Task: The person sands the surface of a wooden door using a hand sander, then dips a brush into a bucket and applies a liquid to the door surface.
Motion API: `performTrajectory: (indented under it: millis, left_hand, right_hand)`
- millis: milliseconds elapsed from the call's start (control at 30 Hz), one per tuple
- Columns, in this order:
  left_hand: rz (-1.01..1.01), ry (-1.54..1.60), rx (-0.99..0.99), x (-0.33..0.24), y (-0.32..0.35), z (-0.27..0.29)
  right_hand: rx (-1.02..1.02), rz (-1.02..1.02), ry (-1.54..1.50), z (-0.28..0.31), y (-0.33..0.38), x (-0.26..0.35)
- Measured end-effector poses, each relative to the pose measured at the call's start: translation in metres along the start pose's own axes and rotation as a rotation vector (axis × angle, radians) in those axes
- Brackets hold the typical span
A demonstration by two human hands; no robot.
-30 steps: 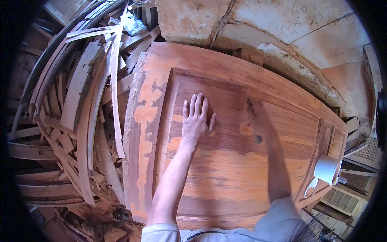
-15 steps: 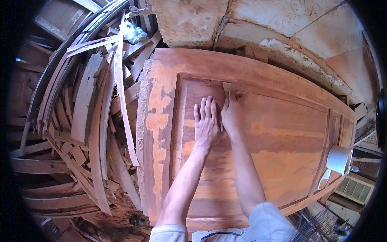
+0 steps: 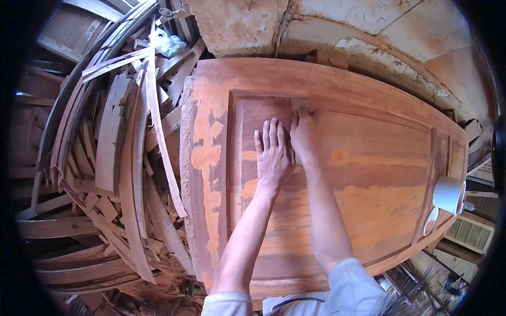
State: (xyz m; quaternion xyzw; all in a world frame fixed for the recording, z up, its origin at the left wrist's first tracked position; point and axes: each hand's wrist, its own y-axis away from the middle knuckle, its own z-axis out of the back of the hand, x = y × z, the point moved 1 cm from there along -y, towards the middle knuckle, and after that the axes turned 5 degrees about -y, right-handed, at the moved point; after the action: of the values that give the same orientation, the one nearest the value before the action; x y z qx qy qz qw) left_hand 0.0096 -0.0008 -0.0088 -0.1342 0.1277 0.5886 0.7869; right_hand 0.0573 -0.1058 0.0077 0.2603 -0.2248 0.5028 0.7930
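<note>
Sandpaper (image 3: 299, 107), a small folded tan piece, sits in the panel's upper groove on the wooden door (image 3: 369, 174), pinched under my right hand (image 3: 305, 138). Left hand (image 3: 273, 155) lies flat beside it, fingers spread, holding nothing. Risk: pressing hard at the moulding edge could round its crisp profile. Surface is reddish wood with patchy orange filler, matte and dusty.

Sleeves: short, pale grey-white, ended above the elbows at the lower edge of the view.
Forearms: bare from sleeve to wrist, no watch or band seen.
Left hand (image 3: 273, 155): ungloved, no ring seen.
Right hand (image 3: 304, 138): ungloved, partly dusted orange-brown.
Shirt front: light fabric, dark seam or cord crossed it near the bottom edge.
</note>
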Motion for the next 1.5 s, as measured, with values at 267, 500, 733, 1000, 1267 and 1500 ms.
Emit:
performTrajectory:
  millis: [267, 500, 733, 1000, 1267, 1500]
  left_hand:
    - [-0.008, 0.053, -0.04, -0.005, -0.003, -0.002]
    - [0.005, 0.032, -0.073, 0.0, 0.001, 0.0]
    - [-0.014, 0.035, -0.068, -0.002, 0.0, 0.002]
    - [-0.016, 0.051, -0.079, -0.005, -0.002, 0.006]
    - [-0.024, 0.047, -0.089, -0.003, -0.001, 0.004]
    - [-0.013, 0.019, -0.089, -0.002, 0.0, 0.005]
  right_hand:
    - [-0.047, 0.228, 0.145, 0.021, -0.019, -0.019]
    - [0.187, -0.267, -0.826, 0.104, -0.017, -0.009]
    - [0.152, -0.431, -1.16, 0.053, 0.012, -0.022]
    - [0.109, -0.414, -0.806, 0.04, -0.004, -0.002]
    - [0.082, -0.437, -0.861, 0.029, -0.012, -0.003]
    - [-0.004, -0.342, -1.23, 0.028, 0.011, -0.026]
